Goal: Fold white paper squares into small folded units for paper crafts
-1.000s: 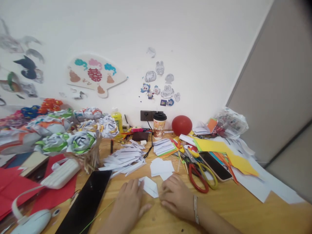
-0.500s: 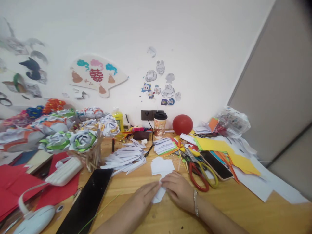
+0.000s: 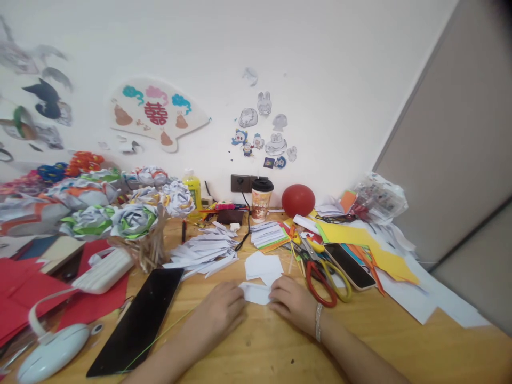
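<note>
Between my hands a folded piece of white paper lies crosswise, low over the wooden table. My left hand has its fingers closed on the paper's left end. The right end is pinched by my right hand, which wears a bracelet at the wrist. Just beyond the paper are several loose white paper pieces. Farther back sits a spread pile of folded white paper strips, beside a neater stack of white papers with green and orange edges.
Red- and yellow-handled scissors and a phone lie to the right. A black tablet-like slab and paper flowers are at left. A lidded cup and red balloon stand by the wall.
My hands have moved apart, the left one shifting left. The paper, earlier upright and mostly covered by my fingers, now lies crosswise between them. The view has shifted slightly.
</note>
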`<state>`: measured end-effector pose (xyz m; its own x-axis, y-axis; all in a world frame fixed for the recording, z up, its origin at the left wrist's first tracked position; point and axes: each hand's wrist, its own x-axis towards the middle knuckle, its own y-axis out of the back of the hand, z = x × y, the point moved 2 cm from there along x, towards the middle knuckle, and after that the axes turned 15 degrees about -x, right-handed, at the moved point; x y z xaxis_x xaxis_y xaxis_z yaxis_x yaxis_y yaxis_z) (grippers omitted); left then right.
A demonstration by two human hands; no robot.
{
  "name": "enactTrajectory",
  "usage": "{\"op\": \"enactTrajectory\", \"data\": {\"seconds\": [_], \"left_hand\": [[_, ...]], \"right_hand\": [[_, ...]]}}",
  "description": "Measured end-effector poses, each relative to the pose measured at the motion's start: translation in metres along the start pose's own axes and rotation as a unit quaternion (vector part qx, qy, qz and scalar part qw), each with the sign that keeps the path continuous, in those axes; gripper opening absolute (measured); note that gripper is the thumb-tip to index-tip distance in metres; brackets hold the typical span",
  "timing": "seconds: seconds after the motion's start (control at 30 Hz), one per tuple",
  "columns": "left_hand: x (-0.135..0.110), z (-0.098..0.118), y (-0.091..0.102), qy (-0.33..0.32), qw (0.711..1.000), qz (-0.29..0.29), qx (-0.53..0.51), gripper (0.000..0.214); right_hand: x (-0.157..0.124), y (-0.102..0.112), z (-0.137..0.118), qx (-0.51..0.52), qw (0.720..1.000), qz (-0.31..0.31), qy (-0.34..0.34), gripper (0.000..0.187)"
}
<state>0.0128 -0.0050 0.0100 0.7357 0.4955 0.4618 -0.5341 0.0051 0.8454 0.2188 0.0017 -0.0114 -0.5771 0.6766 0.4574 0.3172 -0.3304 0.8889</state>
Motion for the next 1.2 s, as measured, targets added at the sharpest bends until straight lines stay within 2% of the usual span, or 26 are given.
{"op": "enactTrajectory", "data": {"seconds": [0.13, 0.23, 0.33, 0.5, 0.63, 0.77, 0.9, 1.0, 1.1, 1.2], "left_hand": [[-0.001, -0.012, -0.003, 0.014, 0.999, 0.037, -0.025, 0.028], [-0.001, -0.019, -0.007, 0.028, 0.998, 0.041, -0.038, 0.029], [0.001, -0.019, -0.009, 0.025, 0.998, 0.025, -0.05, 0.029], [0.001, -0.011, -0.006, 0.012, 0.997, -0.004, -0.075, 0.028], [0.001, -0.015, -0.007, 0.005, 0.999, 0.017, -0.032, 0.03], [0.001, -0.025, -0.014, -0.001, 1.0, 0.002, 0.025, 0.035], [0.0, -0.028, -0.018, 0.023, 0.999, -0.028, 0.029, 0.031], [0.001, -0.026, -0.018, 0.014, 0.998, -0.042, 0.049, 0.031], [0.002, -0.022, -0.017, -0.01, 0.997, -0.028, 0.074, 0.033], [0.003, -0.022, -0.018, 0.01, 0.998, -0.01, 0.065, 0.032]], "right_hand": [[0.0, -0.006, 0.002, -0.052, 0.998, 0.002, 0.042, 0.011], [0.001, -0.013, 0.003, -0.09, 0.994, 0.013, 0.066, 0.019], [0.001, -0.015, 0.002, -0.112, 0.991, 0.016, 0.073, 0.022], [0.002, -0.005, -0.002, -0.103, 0.993, 0.023, 0.045, 0.021], [0.003, -0.005, -0.004, -0.119, 0.991, 0.033, 0.054, 0.021], [0.005, -0.01, -0.004, -0.184, 0.98, 0.04, 0.068, 0.026], [0.006, -0.009, -0.004, -0.163, 0.984, 0.03, 0.061, 0.015], [0.006, -0.011, -0.003, -0.17, 0.982, 0.04, 0.071, 0.02], [0.006, -0.014, -0.003, -0.169, 0.982, 0.062, 0.066, 0.027], [0.007, -0.012, -0.004, -0.113, 0.992, 0.061, 0.017, 0.021]]}}
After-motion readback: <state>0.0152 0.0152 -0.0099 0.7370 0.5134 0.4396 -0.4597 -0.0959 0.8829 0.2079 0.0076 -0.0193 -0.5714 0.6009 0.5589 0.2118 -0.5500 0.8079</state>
